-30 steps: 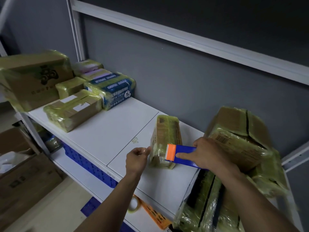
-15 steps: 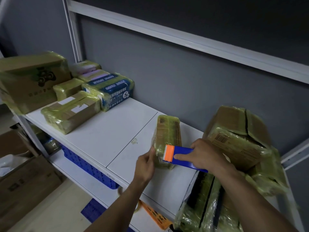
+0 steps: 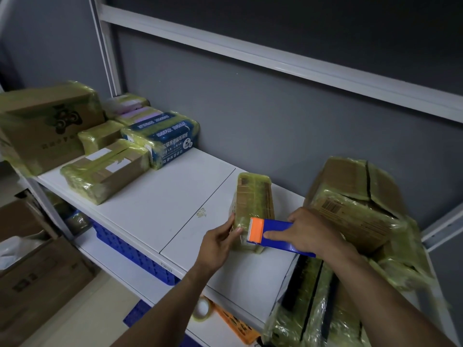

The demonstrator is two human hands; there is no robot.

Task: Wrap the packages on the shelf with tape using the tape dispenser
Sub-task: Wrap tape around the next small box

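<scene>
A small cardboard package (image 3: 253, 196) wrapped in yellowish tape stands on its edge on the white shelf (image 3: 162, 204). My left hand (image 3: 220, 241) grips its near left side, thumb on the front face. My right hand (image 3: 308, 231) holds a blue tape dispenser (image 3: 278, 234), index finger stretched along its body. The dispenser's orange toothed head (image 3: 256, 229) presses against the near end of the package.
Several taped packages (image 3: 105, 169) lie at the shelf's left end, among them a blue printed one (image 3: 165, 136). Large wrapped boxes (image 3: 355, 204) crowd the right side. A tape roll (image 3: 203, 309) and a blue crate (image 3: 130, 249) sit on the lower shelf. Cardboard boxes (image 3: 37, 271) stand on the floor.
My left hand moved from beside the package onto its near left side and now grips it. The dispenser stayed pressed at the package's near end.
</scene>
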